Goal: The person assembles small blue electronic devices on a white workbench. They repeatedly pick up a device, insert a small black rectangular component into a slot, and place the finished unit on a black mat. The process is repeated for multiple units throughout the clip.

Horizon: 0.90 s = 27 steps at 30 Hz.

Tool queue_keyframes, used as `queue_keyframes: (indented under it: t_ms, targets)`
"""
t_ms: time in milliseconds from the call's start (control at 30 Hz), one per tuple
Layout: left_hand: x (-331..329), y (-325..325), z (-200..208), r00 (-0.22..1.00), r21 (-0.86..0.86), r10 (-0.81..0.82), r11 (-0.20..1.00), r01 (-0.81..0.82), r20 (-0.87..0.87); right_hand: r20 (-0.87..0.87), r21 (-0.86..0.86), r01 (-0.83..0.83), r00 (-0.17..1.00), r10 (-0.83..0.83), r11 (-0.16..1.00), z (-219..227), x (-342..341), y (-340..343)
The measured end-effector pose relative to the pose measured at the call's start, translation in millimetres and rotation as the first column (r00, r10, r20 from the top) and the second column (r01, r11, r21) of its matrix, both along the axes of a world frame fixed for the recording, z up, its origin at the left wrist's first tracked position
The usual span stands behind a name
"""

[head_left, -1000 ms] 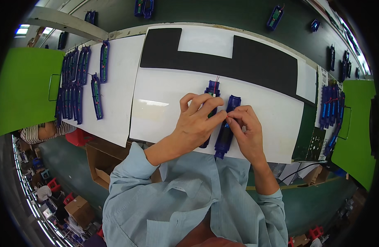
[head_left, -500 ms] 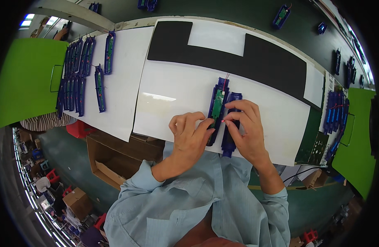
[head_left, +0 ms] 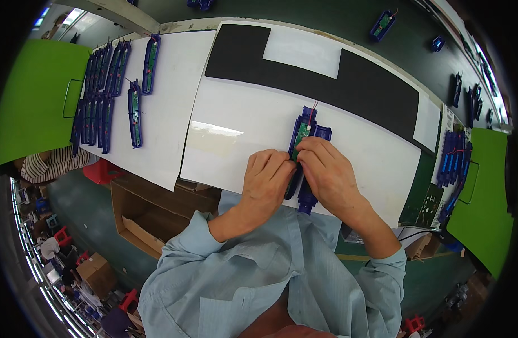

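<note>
A long blue plastic housing (head_left: 292, 134) lies on the white work surface in front of me. In it sits a green circuit board (head_left: 303, 130), with thin red wires (head_left: 313, 112) sticking out at the far end. Close along its right side is a second blue housing piece (head_left: 308, 198), partly covered by my right hand. My left hand (head_left: 264, 181) pinches over the board's near part from the left. From the right, my right hand (head_left: 331, 176) bends its fingers down onto the board, fingertips meeting the left ones. Whatever the fingertips hold is hidden.
A black foam mat (head_left: 304, 76) with a cut-out lies beyond the housings. Several blue housings with boards (head_left: 101, 84) stand in rows at the left beside a green panel (head_left: 33, 107). More blue pieces (head_left: 453, 158) are at the right. An open cardboard box (head_left: 152, 211) sits below the table's left.
My right hand has moved in over the board and its fingers have closed toward the left ones. The small pinkish-red bit seen at its fingertips is now hidden.
</note>
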<state>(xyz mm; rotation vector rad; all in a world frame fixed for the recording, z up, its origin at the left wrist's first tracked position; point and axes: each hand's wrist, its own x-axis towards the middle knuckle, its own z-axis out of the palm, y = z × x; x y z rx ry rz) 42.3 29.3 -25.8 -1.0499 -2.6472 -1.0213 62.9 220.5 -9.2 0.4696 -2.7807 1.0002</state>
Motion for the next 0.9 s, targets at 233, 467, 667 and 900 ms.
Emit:
queue_keyframes:
  t_ms: [233, 467, 667, 900]
  targets:
    - [17, -15, -7, 0.975, 0.172, 0.012, 0.984, -0.052, 0.222, 0.104, -0.058, 0.013, 0.995, -0.007, 0.998, 9, -3, 1]
    - [25, -35, -12, 0.978, 0.103, -0.203, 0.975, 0.196, 0.054, 0.263, -0.133, 0.019, 0.965, 0.017, 0.991, 13, -10, 7]
    - [22, -35, -20, 0.971, 0.159, -0.232, 0.962, 0.221, 0.051, 0.314, -0.077, -0.007, 0.949, 0.031, 0.997, 16, -16, 7]
    - [18, -35, -21, 0.970, 0.178, -0.243, 0.956, 0.233, 0.032, 0.271, -0.046, 0.002, 0.962, 0.011, 0.999, 13, -12, 3]
